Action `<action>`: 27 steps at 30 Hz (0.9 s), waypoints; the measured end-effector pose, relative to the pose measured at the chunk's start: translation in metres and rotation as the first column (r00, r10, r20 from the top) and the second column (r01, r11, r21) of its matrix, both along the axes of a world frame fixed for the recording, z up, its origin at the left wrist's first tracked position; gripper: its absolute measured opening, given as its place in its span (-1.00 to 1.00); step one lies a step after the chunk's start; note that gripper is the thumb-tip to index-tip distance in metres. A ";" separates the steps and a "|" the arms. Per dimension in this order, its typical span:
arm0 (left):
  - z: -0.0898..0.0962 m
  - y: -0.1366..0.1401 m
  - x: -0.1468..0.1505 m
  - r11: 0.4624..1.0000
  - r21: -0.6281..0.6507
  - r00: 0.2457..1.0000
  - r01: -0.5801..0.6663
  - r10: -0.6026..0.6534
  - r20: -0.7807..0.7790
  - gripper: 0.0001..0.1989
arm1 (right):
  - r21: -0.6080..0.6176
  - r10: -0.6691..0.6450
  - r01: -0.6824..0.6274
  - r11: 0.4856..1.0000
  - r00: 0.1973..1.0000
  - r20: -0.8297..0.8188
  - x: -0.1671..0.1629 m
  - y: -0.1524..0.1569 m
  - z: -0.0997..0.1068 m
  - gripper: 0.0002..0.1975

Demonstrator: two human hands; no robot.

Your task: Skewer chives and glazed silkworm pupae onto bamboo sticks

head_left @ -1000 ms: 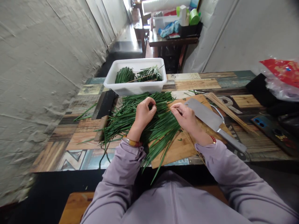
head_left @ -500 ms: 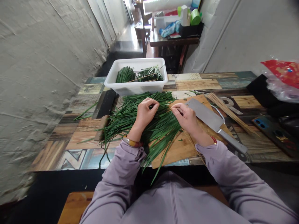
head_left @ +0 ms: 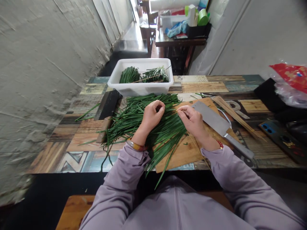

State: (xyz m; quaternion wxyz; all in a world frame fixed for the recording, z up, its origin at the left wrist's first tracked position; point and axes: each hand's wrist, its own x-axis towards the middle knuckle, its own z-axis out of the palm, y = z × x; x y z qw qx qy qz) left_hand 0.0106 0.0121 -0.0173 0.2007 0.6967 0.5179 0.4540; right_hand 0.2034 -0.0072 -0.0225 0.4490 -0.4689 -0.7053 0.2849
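A heap of garlic chives lies spread over the table and the left part of a wooden cutting board. Above the heap, my left hand is closed, thumb and forefinger pinched together; what they hold is hidden. My right hand pinches at the pale chive ends, with a thin light tip showing at its fingers, too small to name. A cleaver rests on the board just right of that hand, its handle pointing toward me. Thin bamboo sticks lie below my right wrist.
Behind the heap stands a white plastic tub with chive bundles inside. Bamboo skewers lie right of the cleaver, and a phone is farther right. A red plastic bag sits at the right edge. A wall borders the left.
My left hand has shifted slightly right, closer to my right hand. My right hand stays nearly in place, still pinching. The view has tilted a little.
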 end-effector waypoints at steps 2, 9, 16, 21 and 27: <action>0.001 -0.001 0.001 1.000 -0.009 1.000 0.012 -0.012 0.012 -0.90 | 0.003 0.001 -0.001 1.000 1.000 -0.010 -0.001 -0.001 0.001 -0.77; 0.005 -0.005 0.005 0.999 -0.016 0.995 0.045 -0.043 0.084 -0.94 | 0.015 0.034 -0.034 0.999 0.999 -0.037 -0.002 0.001 0.000 -0.79; 0.005 -0.005 0.006 0.998 -0.039 0.991 0.051 -0.045 0.129 -0.95 | 0.017 0.025 -0.024 1.000 0.999 -0.039 -0.001 0.003 -0.006 -0.77; 0.007 -0.007 0.007 0.997 -0.044 0.994 0.068 -0.064 0.091 -0.94 | 0.023 0.006 -0.006 1.000 0.999 -0.035 -0.001 0.003 -0.007 -0.78; 0.007 -0.008 0.006 0.978 -0.079 0.979 0.191 -0.184 0.090 -0.95 | 0.038 0.003 -0.002 0.999 1.000 -0.023 0.001 0.005 -0.008 -0.79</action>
